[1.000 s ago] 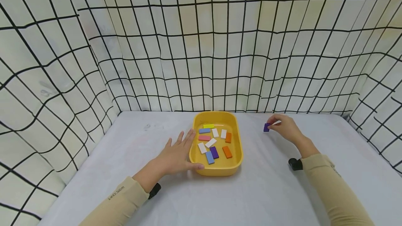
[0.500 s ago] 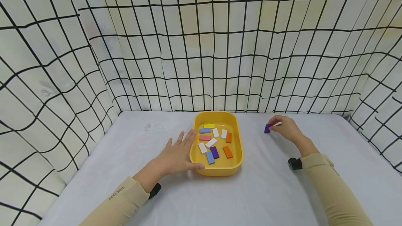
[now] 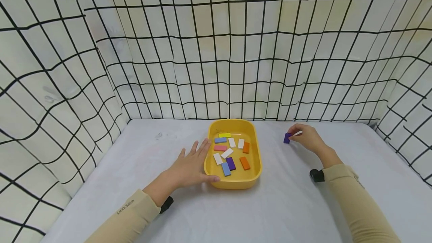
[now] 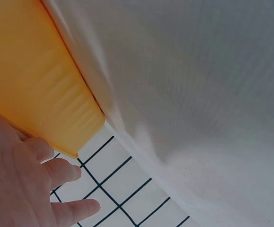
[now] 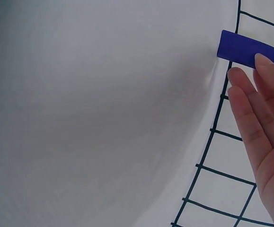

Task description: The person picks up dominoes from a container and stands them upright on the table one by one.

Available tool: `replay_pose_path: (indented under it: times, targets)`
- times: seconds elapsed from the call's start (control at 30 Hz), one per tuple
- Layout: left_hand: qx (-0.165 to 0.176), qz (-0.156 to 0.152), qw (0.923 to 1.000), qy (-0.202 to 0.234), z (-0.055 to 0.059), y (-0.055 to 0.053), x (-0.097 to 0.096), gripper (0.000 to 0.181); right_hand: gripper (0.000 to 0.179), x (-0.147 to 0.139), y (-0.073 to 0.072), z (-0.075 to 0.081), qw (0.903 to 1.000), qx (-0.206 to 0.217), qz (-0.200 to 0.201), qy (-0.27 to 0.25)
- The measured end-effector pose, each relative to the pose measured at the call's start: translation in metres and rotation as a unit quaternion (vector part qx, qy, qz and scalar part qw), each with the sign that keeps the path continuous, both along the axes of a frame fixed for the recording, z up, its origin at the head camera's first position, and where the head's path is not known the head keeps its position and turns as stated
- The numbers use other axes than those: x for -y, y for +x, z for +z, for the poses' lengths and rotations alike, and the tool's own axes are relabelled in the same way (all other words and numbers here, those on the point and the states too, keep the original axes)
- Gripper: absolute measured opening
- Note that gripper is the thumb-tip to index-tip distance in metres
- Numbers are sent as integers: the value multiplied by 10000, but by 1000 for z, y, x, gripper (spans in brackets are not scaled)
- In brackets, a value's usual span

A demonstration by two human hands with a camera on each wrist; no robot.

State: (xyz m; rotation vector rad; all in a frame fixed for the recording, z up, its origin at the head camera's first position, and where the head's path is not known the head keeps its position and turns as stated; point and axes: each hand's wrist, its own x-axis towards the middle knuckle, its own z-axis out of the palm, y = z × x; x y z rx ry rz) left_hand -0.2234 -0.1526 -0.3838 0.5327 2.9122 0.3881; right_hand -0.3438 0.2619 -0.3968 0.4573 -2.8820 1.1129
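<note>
A yellow tray (image 3: 236,185) stands mid-table with several small blocks lying flat inside: white, orange, blue, pink, yellow and a purple one (image 3: 231,163). Against the tray's left rim rests my left hand (image 3: 190,166), its fingers spread and straight, the thumb over the near left corner. Right of the tray, my right hand (image 3: 308,138) pinches another purple block (image 5: 245,48) between thumb and finger. In the head view that block is upright at the table surface; whether it touches the cloth I cannot tell. The right wrist view shows the other fingers extended below it.
White cloth covers the table (image 3: 270,213). A white backdrop with a black grid (image 3: 236,59) rises behind the table and along both sides. Each wrist carries a black camera, such as the right one (image 3: 317,176).
The purple block in my right hand has shifted very slightly toward me and tilted a little. My left hand and the tray stay in place.
</note>
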Motion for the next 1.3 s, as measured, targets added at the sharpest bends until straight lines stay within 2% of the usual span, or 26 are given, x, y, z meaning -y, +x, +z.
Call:
replay_pose_path:
  times: [0.63, 0.93, 1.17, 1.3]
  targets:
    - [-1, 1, 10000, -87, 1, -2, -1, 122, 18, -1, 0, 6, 9998, -54, 95, 139]
    - [3, 21, 10000, -85, 1, -2, 0, 122, 20, -3, 5, 12, 9996, 109, 71, 236]
    - [5, -1, 10000, -64, 0, -2, 0, 122, 21, -10, 12, 16, 9990, -332, 137, 251]
    - [14, -8, 10000, -56, 0, -1, 0, 122, 22, -11, 16, 21, 9986, -444, 174, 226]
